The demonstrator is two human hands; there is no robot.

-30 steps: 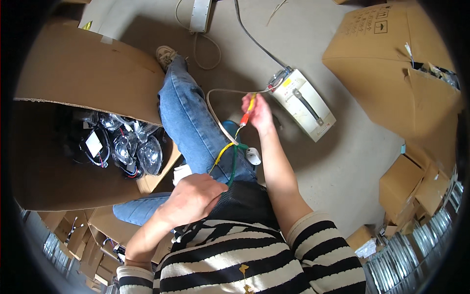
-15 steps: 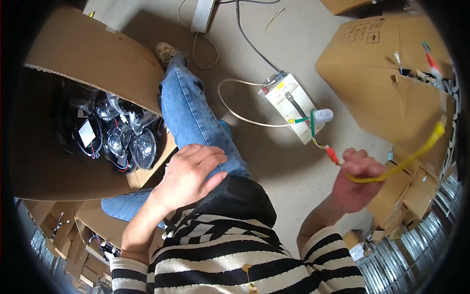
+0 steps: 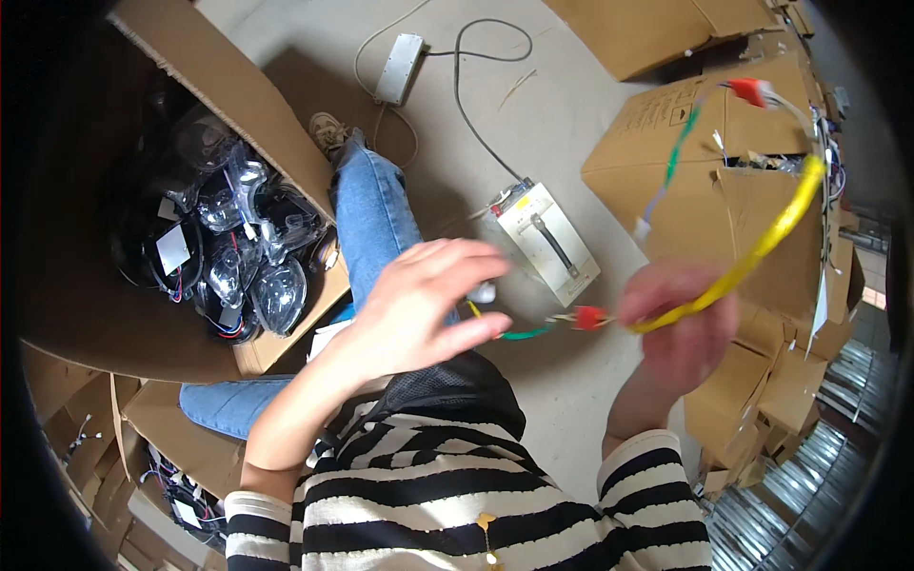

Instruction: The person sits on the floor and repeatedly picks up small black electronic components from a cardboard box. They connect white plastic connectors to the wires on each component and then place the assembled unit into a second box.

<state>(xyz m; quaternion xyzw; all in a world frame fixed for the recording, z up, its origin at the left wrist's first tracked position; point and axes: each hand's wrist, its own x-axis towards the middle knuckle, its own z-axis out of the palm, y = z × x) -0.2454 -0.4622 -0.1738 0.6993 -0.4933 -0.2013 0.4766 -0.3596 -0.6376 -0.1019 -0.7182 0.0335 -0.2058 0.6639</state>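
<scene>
The right hand point(image 3: 681, 319), blurred, grips a wire harness point(image 3: 766, 249) by the end of its yellow sleeve; a red connector point(image 3: 588, 318) and green wire hang on the hand's left. The left hand point(image 3: 419, 305), fingers spread, is near that green wire; whether they touch is unclear. Beyond them, a white power unit point(image 3: 566, 249) with a black carrying handle stands on the floor point(image 3: 562, 105), its dark cable point(image 3: 458, 86) looping toward a slim pale metal box point(image 3: 400, 68). At left, an opened cardboard carton point(image 3: 228, 86) holds clear-lensed lamps point(image 3: 281, 297).
</scene>
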